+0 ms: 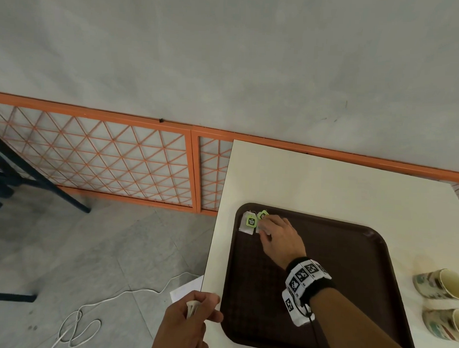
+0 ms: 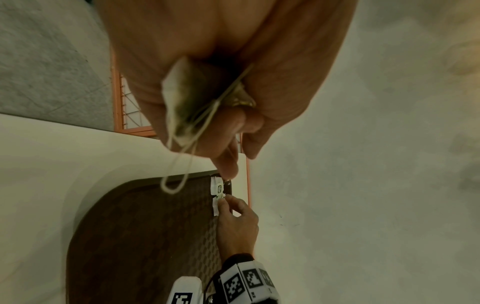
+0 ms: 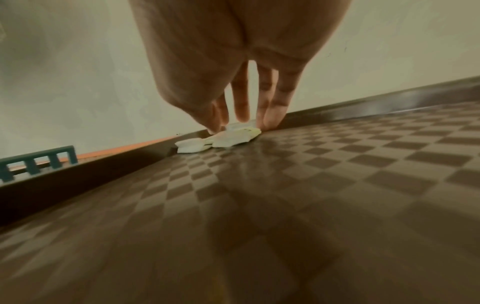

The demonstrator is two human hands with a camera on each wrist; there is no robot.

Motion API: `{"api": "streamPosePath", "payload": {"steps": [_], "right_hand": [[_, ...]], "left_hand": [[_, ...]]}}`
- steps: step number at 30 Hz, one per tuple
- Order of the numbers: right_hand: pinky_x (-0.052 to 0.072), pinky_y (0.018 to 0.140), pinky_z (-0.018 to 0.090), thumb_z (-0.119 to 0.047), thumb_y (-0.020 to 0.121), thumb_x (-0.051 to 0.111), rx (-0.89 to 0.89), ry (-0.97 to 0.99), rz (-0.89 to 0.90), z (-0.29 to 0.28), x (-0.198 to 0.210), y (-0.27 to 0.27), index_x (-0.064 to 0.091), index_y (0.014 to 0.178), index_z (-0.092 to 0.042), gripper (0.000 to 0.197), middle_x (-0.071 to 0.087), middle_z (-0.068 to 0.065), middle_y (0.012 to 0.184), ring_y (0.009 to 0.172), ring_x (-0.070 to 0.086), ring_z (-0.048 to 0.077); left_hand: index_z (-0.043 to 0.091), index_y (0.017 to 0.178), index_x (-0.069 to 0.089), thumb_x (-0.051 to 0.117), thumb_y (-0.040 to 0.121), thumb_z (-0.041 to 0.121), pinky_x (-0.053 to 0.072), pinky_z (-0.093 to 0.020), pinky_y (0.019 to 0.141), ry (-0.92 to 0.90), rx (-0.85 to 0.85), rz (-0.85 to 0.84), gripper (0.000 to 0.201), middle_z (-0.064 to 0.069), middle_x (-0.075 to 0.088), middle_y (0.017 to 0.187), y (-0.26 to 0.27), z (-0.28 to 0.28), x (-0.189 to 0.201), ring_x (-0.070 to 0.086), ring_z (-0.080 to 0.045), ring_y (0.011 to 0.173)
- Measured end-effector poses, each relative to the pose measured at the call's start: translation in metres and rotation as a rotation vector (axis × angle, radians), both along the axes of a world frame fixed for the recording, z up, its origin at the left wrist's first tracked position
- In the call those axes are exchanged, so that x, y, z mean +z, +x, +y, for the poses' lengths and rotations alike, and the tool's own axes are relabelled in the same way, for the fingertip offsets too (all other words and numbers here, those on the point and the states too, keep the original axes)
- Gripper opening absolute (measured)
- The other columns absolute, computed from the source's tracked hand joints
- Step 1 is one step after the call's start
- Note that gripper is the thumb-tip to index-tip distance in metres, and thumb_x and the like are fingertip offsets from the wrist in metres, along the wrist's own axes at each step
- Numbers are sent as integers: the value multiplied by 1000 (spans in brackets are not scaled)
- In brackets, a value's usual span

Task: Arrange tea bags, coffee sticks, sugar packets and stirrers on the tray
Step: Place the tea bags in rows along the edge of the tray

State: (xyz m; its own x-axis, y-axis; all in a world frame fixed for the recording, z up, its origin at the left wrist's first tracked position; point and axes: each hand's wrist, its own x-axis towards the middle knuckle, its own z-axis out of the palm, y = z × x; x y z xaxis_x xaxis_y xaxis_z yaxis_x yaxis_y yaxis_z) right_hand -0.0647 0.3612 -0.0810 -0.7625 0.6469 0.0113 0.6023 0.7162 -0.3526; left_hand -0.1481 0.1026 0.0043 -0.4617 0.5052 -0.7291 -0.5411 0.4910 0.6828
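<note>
Left hand [image 1: 186,326] nearest the lens, low at the table's left edge, fingers curled round a bunch of tea bags [image 2: 182,107], their strings looping down below the fist. Right hand [image 1: 280,238] reached across the brown tray [image 1: 350,269] to its far left corner, fingertips [image 3: 270,121] extended and touching the second tea bag [image 3: 236,137] there; whether they pinched it, could not tell. First tea bag [image 1: 248,224] lay flat just beside it, green tag up. 2 patterned cups [image 1: 438,285] lay on their sides on the white table [image 1: 327,177], right of the tray.
</note>
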Motion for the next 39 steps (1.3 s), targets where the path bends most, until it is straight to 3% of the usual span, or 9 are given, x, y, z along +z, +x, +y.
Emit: {"api": "streamPosePath", "payload": {"steps": [3,7,15,19,23,27,30,35,39], "right_hand": [[58,72,38,-31,86,71,20,72,6,-9,-1,-5,72,104,-20,21,64,1,116,102,58,24],[57,80,42,-35,88,69,63,56,-32,-9,-9,-14,72,106,-23,23,63,0,121,106,55,26],[57,77,43,-33,90,67,88,57,-17,-2,-10,-13,73,105,-24,19,63,-1,117,103,54,25],[54,89,43,-35,90,67,69,18,52,-16,19,-5,72,109,-23,24,64,2,121,107,57,26],[57,76,27,-36,90,62,129,-173,296,-72,82,22,73,102,-22,22,68,-7,96,82,63,4],[51,72,14,-32,89,66,402,-422,299,-136,133,56,67,112,-32,23,62,-17,102,80,62,1],[51,83,14,-21,85,67,536,-250,273,-153,130,72,65,119,-31,35,58,-12,118,100,58,0],[52,74,26,-18,93,67,508,-110,436,-147,122,92,74,104,-19,13,64,-1,103,86,60,14],[51,78,24,-16,94,66,401,-170,499,-146,130,108,73,100,-13,10,64,-1,102,91,60,10]], "left_hand": [[1,94,69,66,90,20,31,-17,39,-13,1,9,20,-14,74,74,2,0,0,33,-11,37],[3,93,70,66,89,22,33,-17,39,-41,-17,27,20,-12,74,73,1,-1,1,36,-11,38],[3,93,71,63,91,27,30,-17,38,-3,31,-48,26,-15,74,75,-3,-4,4,34,-12,36],[2,100,68,51,96,42,38,-22,37,101,188,-333,43,-14,74,83,-2,-1,13,45,-13,39],[5,101,62,49,97,37,43,-20,37,424,492,-695,35,-9,62,76,4,7,17,48,-10,44],[9,94,61,44,99,39,41,-21,41,511,581,-772,34,-2,56,64,12,26,14,44,-10,41],[11,91,60,41,101,41,42,-22,47,481,589,-807,37,0,50,60,24,32,14,44,-10,44],[11,73,50,44,99,44,48,-26,51,465,602,-904,43,-3,42,58,41,34,27,44,-17,49],[9,72,47,40,101,38,55,-32,55,434,569,-892,41,-6,45,58,53,35,35,50,-22,56]]}}
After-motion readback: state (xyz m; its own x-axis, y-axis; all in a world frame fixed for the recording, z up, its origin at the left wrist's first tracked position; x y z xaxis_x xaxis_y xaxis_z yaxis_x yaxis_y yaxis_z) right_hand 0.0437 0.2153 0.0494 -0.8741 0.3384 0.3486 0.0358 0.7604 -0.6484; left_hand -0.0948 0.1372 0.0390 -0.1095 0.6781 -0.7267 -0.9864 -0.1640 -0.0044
